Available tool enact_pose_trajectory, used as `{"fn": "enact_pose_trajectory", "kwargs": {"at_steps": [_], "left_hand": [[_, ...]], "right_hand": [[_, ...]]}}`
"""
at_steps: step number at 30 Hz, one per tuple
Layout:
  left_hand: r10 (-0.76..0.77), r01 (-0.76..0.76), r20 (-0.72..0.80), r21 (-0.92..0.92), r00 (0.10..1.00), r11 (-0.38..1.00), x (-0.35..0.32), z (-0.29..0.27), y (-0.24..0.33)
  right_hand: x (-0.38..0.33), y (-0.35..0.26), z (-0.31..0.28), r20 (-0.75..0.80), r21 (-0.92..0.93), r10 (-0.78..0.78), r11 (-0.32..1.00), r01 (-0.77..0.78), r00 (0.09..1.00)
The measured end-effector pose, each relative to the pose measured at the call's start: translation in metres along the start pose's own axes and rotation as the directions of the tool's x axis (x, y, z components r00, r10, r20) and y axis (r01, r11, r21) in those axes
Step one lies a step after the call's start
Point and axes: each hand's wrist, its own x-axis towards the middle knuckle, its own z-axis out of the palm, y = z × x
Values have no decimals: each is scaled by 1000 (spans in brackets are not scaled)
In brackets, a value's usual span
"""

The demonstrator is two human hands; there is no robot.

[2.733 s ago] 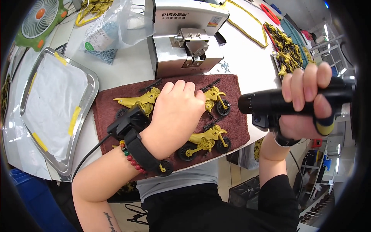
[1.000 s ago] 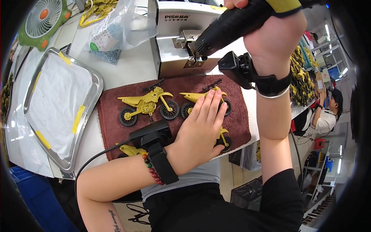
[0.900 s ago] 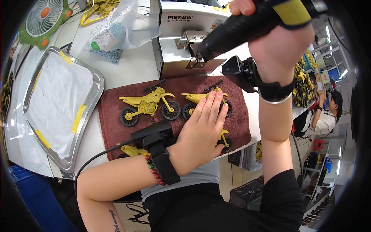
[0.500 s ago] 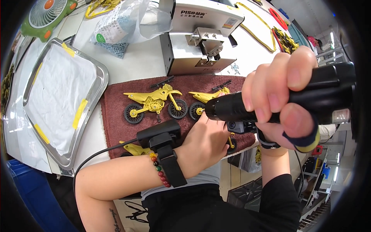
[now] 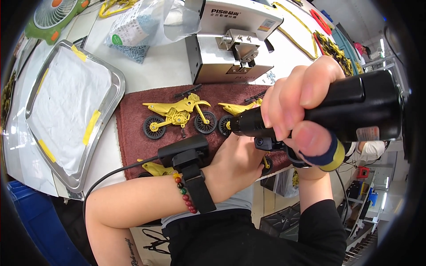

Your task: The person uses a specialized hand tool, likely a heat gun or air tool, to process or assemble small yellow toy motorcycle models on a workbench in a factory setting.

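My right hand (image 5: 301, 99) is wrapped round a black electric screwdriver (image 5: 359, 104), held nearly level with its nose pointing left. The nose is at the rear wheel of a yellow toy motorcycle (image 5: 233, 108), and it hides the driver's tip. Against that motorcycle rests my left hand (image 5: 235, 159), its fingers curled about the toy and largely covered by the screwdriver. To the left lies a second yellow toy motorcycle (image 5: 177, 112) with black wheels, on its side. Another yellow toy motorcycle (image 5: 155, 169) shows partly beneath my left forearm.
A brown towel (image 5: 133, 137) lies under the toys. Behind it stand a metal screw-feeding machine (image 5: 230, 48) and a plastic bag of screws (image 5: 131, 40). A steel tray (image 5: 119, 91) lined with white sheet is at left, below a green fan (image 5: 55, 17). Loose screws (image 5: 270, 77) lie beside the machine.
My right hand and the screwdriver have shifted slightly left, the nose coming closer over the rear wheel. My left hand stays on the same motorcycle. The view has shifted slightly.
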Motion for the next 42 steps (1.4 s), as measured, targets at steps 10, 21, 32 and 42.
{"fn": "enact_pose_trajectory", "kwargs": {"at_steps": [10, 21, 32, 42], "left_hand": [[1, -181, 239, 732, 971, 657, 3, -11, 13], [-43, -172, 270, 719, 962, 673, 1, -10, 11], [-84, -185, 312, 737, 946, 650, 0, -6, 9], [-53, -164, 261, 739, 964, 654, -1, -7, 10]], "right_hand": [[53, -48, -67, 77, 396, -206, 904, 160, 975], [85, 0, -20, -378, 112, -266, 938, 329, 887], [35, 3, -20, 18, 310, -59, 949, 51, 998], [31, 19, -3, -103, 22, -45, 999, 47, 994]]}}
